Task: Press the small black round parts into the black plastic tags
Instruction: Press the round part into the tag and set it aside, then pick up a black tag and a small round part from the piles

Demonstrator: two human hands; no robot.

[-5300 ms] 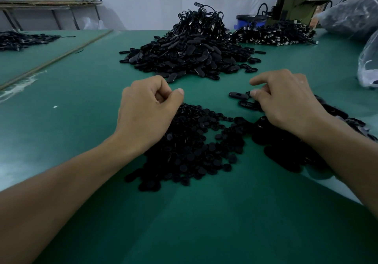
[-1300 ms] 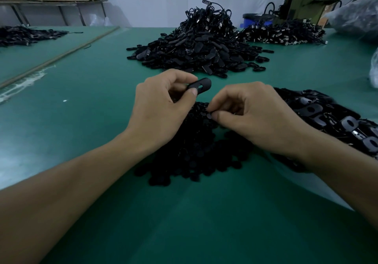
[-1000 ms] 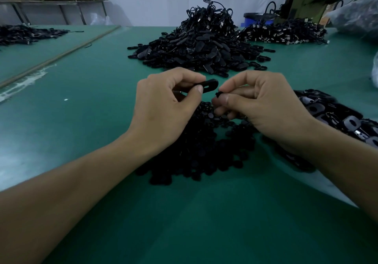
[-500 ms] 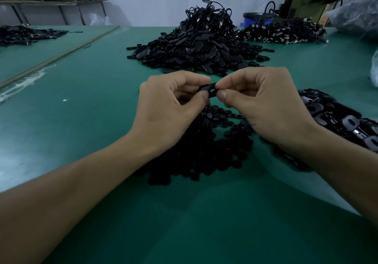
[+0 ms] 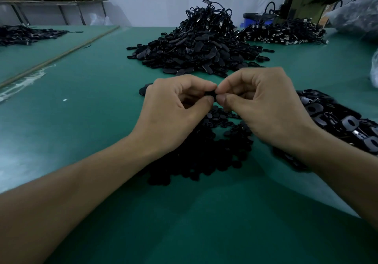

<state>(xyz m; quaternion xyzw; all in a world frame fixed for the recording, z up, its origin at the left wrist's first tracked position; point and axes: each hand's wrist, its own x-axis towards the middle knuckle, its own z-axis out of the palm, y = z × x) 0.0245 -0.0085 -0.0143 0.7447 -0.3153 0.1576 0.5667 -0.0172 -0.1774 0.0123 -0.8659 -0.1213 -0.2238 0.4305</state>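
**Both hands meet on one tag above the round parts**

The green table has open mat to the left of the arms and across the near edge. A raised strip runs diagonally away at far left. Ahead, a tall heap of tags blocks the far middle. A second heap with metal ends lies far right, beside a machine and a plastic bag that the frame cuts off.

The left hand and right hand are together, fingertips touching. Each pinches the black tag between thumb and forefinger. Only a sliver of the tag shows between the fingertips. Whether a round part sits in it, or under the right thumb, cannot be made out.

The pile of small round parts lies on the mat directly under and between the wrists, partly hidden by both hands. Loose tags spread to the right behind the right wrist, running out of frame. A single tag peeks out just beyond the left knuckles.
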